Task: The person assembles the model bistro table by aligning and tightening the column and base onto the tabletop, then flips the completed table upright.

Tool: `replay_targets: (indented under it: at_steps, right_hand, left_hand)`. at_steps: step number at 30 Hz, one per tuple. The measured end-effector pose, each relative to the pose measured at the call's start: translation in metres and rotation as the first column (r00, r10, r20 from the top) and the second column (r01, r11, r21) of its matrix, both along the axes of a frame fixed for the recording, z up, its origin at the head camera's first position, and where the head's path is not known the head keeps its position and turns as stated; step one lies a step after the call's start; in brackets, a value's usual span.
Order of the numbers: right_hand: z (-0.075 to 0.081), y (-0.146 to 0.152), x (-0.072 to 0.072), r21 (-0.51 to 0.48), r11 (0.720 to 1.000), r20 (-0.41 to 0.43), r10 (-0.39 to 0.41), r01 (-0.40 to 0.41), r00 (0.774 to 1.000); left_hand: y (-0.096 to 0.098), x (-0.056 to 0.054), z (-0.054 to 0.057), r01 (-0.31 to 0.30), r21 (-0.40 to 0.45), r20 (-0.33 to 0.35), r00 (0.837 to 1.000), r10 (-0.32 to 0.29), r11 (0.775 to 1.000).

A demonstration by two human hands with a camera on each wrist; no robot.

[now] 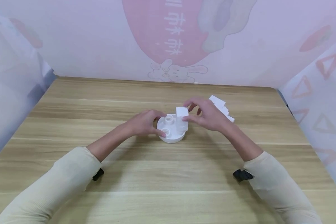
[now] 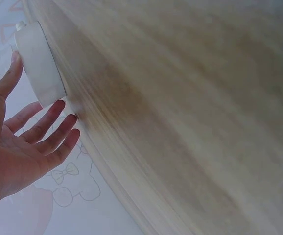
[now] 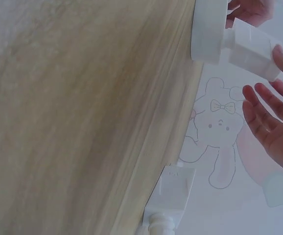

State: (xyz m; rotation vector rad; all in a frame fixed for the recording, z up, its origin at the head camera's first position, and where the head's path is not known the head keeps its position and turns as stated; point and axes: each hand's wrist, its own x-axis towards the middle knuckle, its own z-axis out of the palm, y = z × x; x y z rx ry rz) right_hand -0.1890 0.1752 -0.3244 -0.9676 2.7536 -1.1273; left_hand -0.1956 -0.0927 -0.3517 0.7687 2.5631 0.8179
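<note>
A shallow round white base (image 1: 171, 140) lies on the table, with two ring-shaped sockets showing on its top. My left hand (image 1: 142, 123) holds it from the left, thumb at the near rim and fingers round the far side. In the left wrist view the thumb presses the edge of the base (image 2: 41, 63). On the right part of the base stands an upright white square post (image 1: 182, 112). Thumb and fingers of my right hand (image 1: 208, 115) pinch its upper end. The right wrist view shows the post (image 3: 254, 49) joining the base (image 3: 209, 34) through a narrower neck.
Several more white pieces (image 1: 218, 102) lie behind the right hand, partly hidden by it. One white piece (image 3: 171, 191) has a square block and a turned, rounded section. Patterned walls enclose the wooden table (image 1: 168, 186) at the back and sides.
</note>
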Motion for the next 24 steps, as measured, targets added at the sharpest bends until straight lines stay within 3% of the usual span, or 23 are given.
replay_targets:
  at_steps: [5, 15, 24]
  right_hand:
    - [0.0, 0.007, 0.002, 0.002, 0.999, -0.025, -0.054, 0.054, 0.998]
    - [-0.003, 0.016, 0.003, 0.059, 0.992, -0.01, 0.111, -0.11, 0.994]
    - [-0.001, 0.023, 0.001, 0.006, 0.997, 0.026, 0.08, -0.081, 0.996]
  left_hand:
    - [0.004, -0.001, 0.0, 0.015, -0.005, 0.002, 1.0, -0.015, 1.0]
    - [0.007, 0.0, 0.002, 0.02, -0.009, 0.01, 1.0, -0.02, 1.0]
    - [0.007, -0.001, 0.0, 0.01, -0.007, 0.014, 1.0, -0.01, 1.0]
